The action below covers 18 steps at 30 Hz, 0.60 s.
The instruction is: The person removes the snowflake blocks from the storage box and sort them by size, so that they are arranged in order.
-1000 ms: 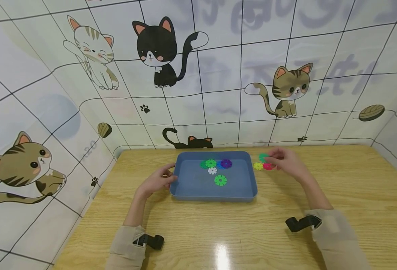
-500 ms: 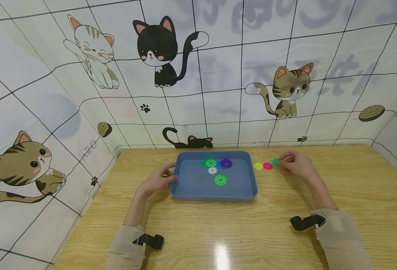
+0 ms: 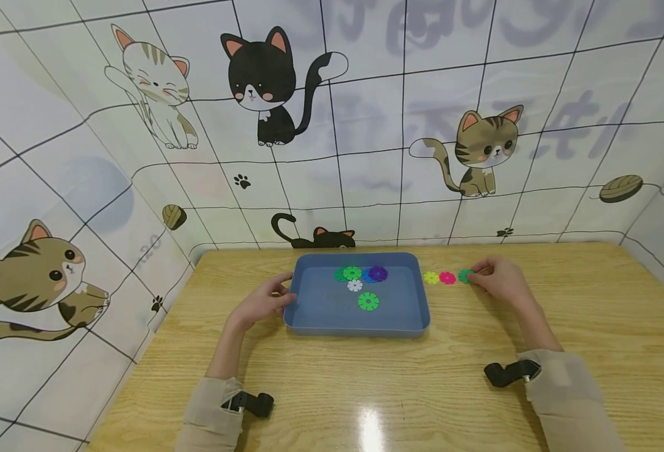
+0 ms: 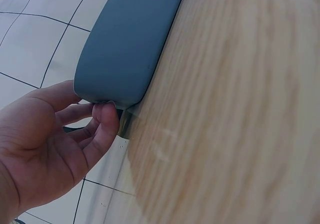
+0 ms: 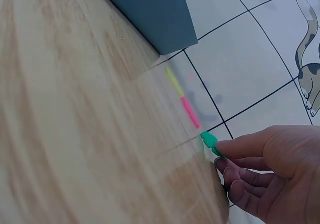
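Observation:
A blue tray (image 3: 332,330) holds notched plastic snowflake discs, among them a white disc (image 3: 355,285), a purple disc (image 3: 378,274) and a light green disc (image 3: 368,301). My left hand (image 3: 262,304) grips the tray's left side; the left wrist view has that hand (image 4: 55,139) at the tray's end (image 4: 125,44). To the tray's right, a yellow disc (image 3: 431,277) and a pink disc (image 3: 447,278) lie flat in a row. Beyond them, my right hand (image 3: 500,280) pinches a teal-green disc (image 3: 465,276). Seen from the right wrist, this green disc (image 5: 210,141) is slightly tilted near the pink one.
The wooden table (image 3: 332,383) ends at a wall (image 3: 366,182) printed with cartoon cats and grid lines. A dark camera mount (image 3: 250,403) sits on the left sleeve and another camera mount (image 3: 509,373) on the right.
My right hand has carried the green disc rightward and down from above the pink disc to the row's right end. My left hand and the tray have stayed put.

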Each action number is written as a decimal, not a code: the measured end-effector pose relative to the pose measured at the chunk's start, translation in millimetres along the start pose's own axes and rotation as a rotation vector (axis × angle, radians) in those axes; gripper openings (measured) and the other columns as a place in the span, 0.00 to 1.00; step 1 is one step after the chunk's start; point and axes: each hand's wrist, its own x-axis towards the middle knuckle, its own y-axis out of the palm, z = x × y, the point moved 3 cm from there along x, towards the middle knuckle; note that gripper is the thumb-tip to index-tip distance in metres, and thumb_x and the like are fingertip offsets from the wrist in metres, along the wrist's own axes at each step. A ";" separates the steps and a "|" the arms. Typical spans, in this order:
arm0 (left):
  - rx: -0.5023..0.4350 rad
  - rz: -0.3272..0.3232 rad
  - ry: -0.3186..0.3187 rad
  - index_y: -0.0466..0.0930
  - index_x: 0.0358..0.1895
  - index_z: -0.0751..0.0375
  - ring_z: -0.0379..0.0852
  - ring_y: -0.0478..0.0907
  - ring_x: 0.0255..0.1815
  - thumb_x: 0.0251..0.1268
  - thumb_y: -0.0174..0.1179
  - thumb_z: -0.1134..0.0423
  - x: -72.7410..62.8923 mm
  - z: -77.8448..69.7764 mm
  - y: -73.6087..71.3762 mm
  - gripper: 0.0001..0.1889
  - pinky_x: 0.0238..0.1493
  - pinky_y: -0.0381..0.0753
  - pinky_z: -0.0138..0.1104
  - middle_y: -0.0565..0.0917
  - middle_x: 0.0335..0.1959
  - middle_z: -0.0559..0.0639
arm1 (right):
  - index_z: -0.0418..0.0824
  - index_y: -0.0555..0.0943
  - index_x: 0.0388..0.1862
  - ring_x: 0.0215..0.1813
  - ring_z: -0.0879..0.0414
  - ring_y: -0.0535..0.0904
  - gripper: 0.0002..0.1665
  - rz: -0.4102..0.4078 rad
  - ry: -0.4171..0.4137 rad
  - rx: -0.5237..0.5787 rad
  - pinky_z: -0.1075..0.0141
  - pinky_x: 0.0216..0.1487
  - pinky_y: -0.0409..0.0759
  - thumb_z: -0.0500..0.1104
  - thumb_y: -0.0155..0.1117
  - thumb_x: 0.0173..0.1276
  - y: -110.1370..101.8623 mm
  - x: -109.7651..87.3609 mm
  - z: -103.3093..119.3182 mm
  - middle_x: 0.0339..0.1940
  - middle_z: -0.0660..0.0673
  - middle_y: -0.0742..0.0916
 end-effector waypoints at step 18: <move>-0.003 0.009 0.019 0.50 0.79 0.71 0.49 0.75 0.29 0.77 0.56 0.65 0.0 -0.4 -0.3 0.35 0.36 0.79 0.40 0.75 0.42 0.60 | 0.25 0.82 0.48 0.42 0.41 0.82 0.19 -0.045 -0.041 -0.087 0.56 0.42 0.77 0.43 0.66 0.72 0.7 -0.6 1.9 0.39 0.33 0.87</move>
